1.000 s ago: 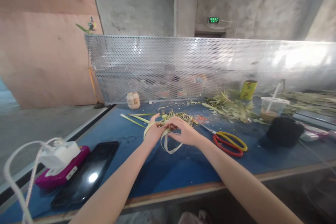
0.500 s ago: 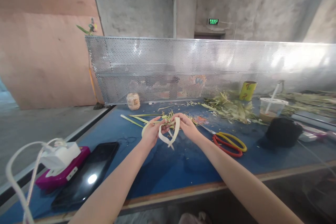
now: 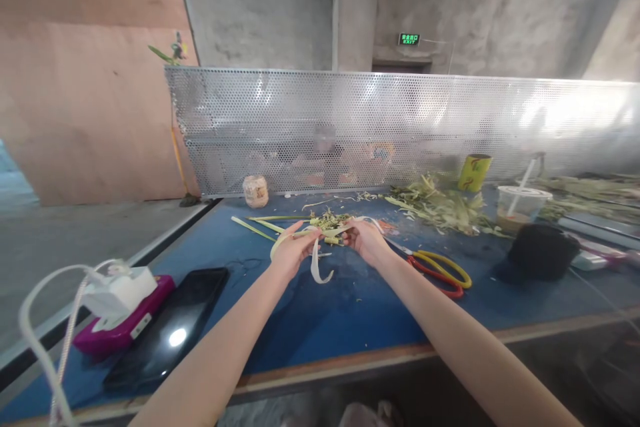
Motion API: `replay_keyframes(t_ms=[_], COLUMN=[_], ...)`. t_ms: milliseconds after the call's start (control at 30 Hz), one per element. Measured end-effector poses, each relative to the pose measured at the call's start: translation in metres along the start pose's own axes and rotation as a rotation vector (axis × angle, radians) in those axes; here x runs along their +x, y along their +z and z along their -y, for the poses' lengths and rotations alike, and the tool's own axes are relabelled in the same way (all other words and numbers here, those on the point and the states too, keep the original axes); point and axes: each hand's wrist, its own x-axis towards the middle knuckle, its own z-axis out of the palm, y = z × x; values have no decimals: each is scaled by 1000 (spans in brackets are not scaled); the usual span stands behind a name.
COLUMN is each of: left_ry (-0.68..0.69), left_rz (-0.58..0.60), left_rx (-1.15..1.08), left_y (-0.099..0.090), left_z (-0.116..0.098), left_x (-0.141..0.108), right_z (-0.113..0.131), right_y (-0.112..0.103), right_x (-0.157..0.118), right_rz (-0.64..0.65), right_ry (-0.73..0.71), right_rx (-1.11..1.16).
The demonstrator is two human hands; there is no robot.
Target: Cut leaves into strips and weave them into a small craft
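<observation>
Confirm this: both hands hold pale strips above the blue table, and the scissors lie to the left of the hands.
Not quite: the head view shows the scissors to the right of the hands. The rest stands: the left hand and the right hand hold pale strips above the blue table.

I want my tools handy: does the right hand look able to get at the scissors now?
Probably yes: the scissors lie close by the right hand, handles mostly in view, though its fingers seem busy with a pale leaf strip.
</observation>
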Motion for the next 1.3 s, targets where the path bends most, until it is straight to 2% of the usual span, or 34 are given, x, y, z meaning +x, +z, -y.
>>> replay_keyframes(t_ms=[100, 267, 533, 633, 700, 800, 933, 1033, 1200, 1300], left_ry=[1, 15, 101, 111, 118, 109, 102, 127, 176, 249], left_rz=[3, 13, 23, 14, -5, -43, -77, -96, -112, -69], left_rx=[1, 9, 16, 28, 12, -51, -84, -98, -79, 96], left_y=[2, -1, -8, -8, -7, -5, -7, -11, -11, -8], left_z=[-1, 1, 6, 5, 4, 0, -3, -5, -9, -9], left_x=[-3, 0, 9, 8, 6, 4, 6, 10, 10, 3], right_z=[1, -2, -1, 3, 4, 6, 14, 22, 29, 26], right_y=[2, 1, 0, 1, 1, -1, -6, -12, -22, -21], right_x=[-3, -4, 0, -6, -10, -17, -21, -18, -8, -11], right_rz=[47, 207, 176, 239, 335, 495, 645, 639, 483, 551], right_ry=[4, -58, -294, -369, -447, -629, -864, -942, -929, -908], right_rx=[-11, -77, -223, -393, -546, -745, -1137, -1337, -1519, -1452])
